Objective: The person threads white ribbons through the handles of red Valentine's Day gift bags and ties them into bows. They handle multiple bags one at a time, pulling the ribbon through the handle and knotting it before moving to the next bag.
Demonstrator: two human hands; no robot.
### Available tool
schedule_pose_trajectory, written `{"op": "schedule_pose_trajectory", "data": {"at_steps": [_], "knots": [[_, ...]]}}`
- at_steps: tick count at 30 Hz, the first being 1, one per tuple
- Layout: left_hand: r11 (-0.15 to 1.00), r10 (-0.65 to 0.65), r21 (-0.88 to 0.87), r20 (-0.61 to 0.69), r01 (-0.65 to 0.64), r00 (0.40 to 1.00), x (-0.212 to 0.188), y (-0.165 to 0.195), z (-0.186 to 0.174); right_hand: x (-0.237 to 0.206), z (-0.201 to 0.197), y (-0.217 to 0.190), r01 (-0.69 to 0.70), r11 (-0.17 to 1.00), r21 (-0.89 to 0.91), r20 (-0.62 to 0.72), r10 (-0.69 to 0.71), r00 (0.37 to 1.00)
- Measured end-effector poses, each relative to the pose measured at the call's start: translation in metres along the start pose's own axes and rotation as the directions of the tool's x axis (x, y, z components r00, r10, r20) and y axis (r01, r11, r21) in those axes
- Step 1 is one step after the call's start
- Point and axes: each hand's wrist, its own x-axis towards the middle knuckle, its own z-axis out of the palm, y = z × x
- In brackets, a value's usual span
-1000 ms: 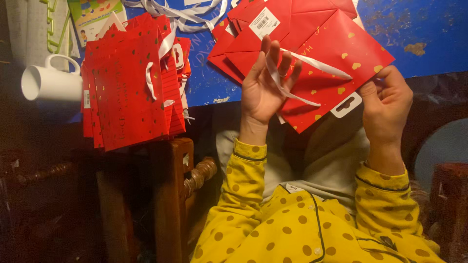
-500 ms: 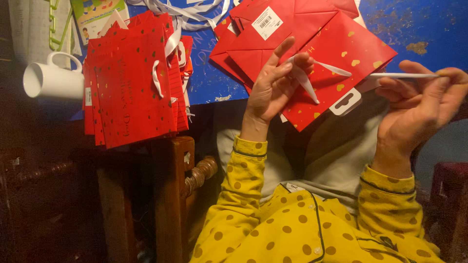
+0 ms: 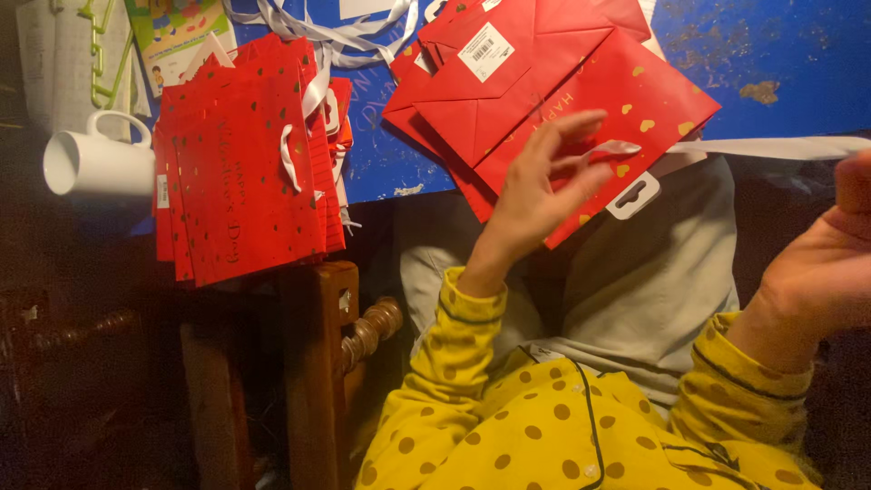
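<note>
Left hand [image 3: 535, 195] splayed against red gift bag [image 3: 581, 109] on blue table [image 3: 771, 54]; right hand [image 3: 830, 272] pinching white ribbon [image 3: 771, 147], drawn taut right of bag. Threading seemingly unfinished. Finished-looking bags [image 3: 240, 181] stacked left of it, beside white mug [image 3: 95, 163].

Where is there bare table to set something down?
The blue tabletop is bare right of the flat red bags, and in a narrow strip between them and the standing bag stack. The mug side is crowded.

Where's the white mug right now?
In the head view, the white mug lies on its side at the far left, touching the left edge of the stack of red gift bags, away from both hands.
</note>
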Motion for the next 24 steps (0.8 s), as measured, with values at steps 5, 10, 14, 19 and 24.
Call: {"op": "schedule_pose_trajectory", "data": {"at_steps": [5,10,14,19,24], "knots": [[0.731,0.273,0.638,0.053,-0.242,0.961,-0.022,0.036,0.013,-0.024,-0.022,-0.004,-0.066,0.993,-0.095,-0.109,0.056,0.993],[0.802,0.158,0.591,-0.077,-0.082,0.984,-0.021,0.033,0.009,-0.034,-0.035,-0.013,-0.100,0.979,-0.178,-0.187,0.066,0.980],[0.866,0.119,0.499,-0.146,-0.031,0.982,-0.022,0.025,0.008,-0.038,0.005,-0.021,-0.018,0.937,-0.349,-0.141,-0.033,0.989],[0.846,0.276,0.516,-0.210,-0.134,0.938,-0.020,0.035,0.010,-0.053,0.100,-0.026,0.300,0.770,-0.563,0.326,-0.127,0.937],[0.787,0.390,0.590,-0.254,-0.178,0.885,-0.037,0.071,-0.002,-0.057,0.159,-0.036,0.615,0.549,-0.566,0.764,0.069,0.642]]}}
